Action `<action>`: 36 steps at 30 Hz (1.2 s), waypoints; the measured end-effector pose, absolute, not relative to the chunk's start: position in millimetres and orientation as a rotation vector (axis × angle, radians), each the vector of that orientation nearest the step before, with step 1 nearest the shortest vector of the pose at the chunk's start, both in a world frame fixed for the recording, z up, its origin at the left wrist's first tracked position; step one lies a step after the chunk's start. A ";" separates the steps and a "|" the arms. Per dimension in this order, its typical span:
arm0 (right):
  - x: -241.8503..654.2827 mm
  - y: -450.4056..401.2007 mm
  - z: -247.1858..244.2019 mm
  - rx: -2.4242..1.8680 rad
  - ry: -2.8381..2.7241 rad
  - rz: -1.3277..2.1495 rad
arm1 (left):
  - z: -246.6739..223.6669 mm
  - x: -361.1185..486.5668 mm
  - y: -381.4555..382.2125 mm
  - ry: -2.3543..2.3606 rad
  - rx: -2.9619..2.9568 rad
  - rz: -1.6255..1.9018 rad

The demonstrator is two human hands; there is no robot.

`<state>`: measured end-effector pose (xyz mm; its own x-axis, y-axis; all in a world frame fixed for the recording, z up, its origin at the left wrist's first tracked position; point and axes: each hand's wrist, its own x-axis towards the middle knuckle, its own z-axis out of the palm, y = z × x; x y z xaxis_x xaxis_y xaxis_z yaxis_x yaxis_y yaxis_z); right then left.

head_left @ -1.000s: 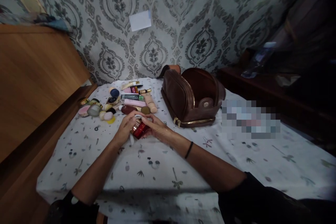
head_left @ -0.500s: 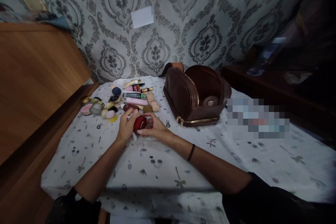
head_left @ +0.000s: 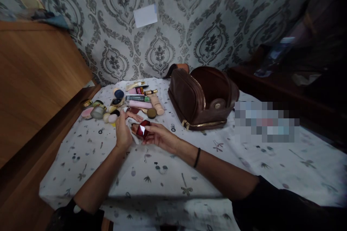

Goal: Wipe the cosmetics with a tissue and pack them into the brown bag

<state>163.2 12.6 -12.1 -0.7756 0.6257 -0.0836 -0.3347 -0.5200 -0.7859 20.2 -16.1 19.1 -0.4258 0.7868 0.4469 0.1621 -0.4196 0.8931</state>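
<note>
While the right hand [head_left: 163,137] pinches the red container [head_left: 142,129] front-left of the brown bag [head_left: 184,95], the left hand [head_left: 123,133] holds a white cloth [head_left: 135,138] beside it; probably light, stiff, slick: grip flat sides.

1. Your left sleeve [head_left: 89,218] is black, loose at its edge, and stops on the forearm, well short of the wrist.
2. Near that edge sits a small, pale, rounded spot [head_left: 77,209] – button or print, you can't tell which.
3. Your right sleeve [head_left: 267,200] is black too, its folds sinking into shadow toward the picture's edge.
4. Around your right wrist runs a thin, plain black band [head_left: 197,157].
5. Your left hand [head_left: 124,133] and right hand [head_left: 164,138] are ungloved – nails too small to make out.
</note>
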 end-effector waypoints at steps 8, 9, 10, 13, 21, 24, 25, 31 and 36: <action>165.6 16.4 -9.3 -0.435 -0.844 2.346 | 19.7 13.4 -20.7 1.136 1.645 1.575; 165.9 16.1 -8.8 -0.425 -0.834 2.339 | 19.8 12.5 -20.3 1.136 1.672 1.546; 166.1 15.9 -8.4 -0.416 -0.831 2.333 | 20.0 11.7 -19.9 1.144 1.702 1.512; 166.6 16.0 -7.6 -0.397 -0.832 2.319 | 20.8 10.7 -19.8 1.184 1.800 1.396; 167.7 17.6 -6.1 -0.455 -0.849 2.464 | 19.1 14.5 -21.3 1.324 1.928 1.386; 167.7 16.7 -5.3 -0.432 -0.910 2.505 | 18.2 16.4 -22.1 1.348 1.885 1.427; 167.6 16.6 -5.3 -0.428 -0.921 2.514 | 18.0 16.9 -22.4 1.361 1.883 1.438; 165.9 16.7 -7.5 -0.427 -0.985 2.397 | 15.1 15.9 -21.2 1.505 1.889 1.462; 163.3 13.7 -10.4 -0.450 -1.057 2.171 | 14.9 12.8 -19.1 1.583 1.850 1.448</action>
<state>163.3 13.7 -10.4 -0.7149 0.6991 -0.0153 -0.4192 -0.4460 -0.7908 12.8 -19.1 14.9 -0.1202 0.8679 0.4821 0.5573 -0.3429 0.7562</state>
